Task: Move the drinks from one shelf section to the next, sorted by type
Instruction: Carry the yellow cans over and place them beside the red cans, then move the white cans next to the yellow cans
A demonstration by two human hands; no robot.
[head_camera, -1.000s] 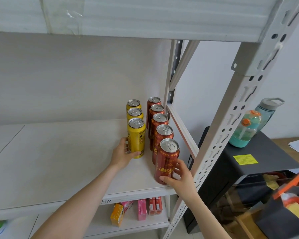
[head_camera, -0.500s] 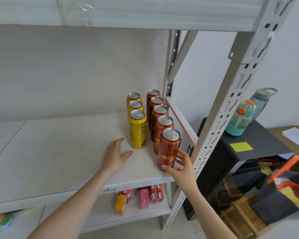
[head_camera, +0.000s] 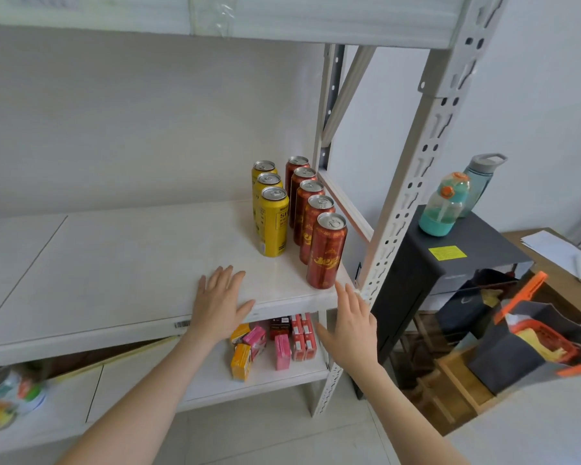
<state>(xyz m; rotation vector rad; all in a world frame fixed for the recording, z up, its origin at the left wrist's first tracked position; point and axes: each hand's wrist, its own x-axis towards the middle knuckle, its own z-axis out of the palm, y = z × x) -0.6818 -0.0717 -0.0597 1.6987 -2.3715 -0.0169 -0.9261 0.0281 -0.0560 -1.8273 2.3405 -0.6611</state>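
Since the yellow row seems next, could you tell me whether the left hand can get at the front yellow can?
Probably yes: the left hand is open, and only bare shelf lies between it and the front yellow can.

The front yellow can [head_camera: 273, 223], beyond the left hand [head_camera: 220, 302], bears dark letters "SI", the rest cut off. The front red can [head_camera: 326, 251], just past the right hand [head_camera: 353, 325], carries gold script too stylised to read. The barcode sticker [head_camera: 182, 324] on the shelf edge [head_camera: 114, 335], beside the left wrist, is illegible.

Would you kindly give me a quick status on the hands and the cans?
Left hand open, empty, at shelf front. Right hand open, empty. Three yellow cans, five red cans upright in two rows. Nothing in the way.
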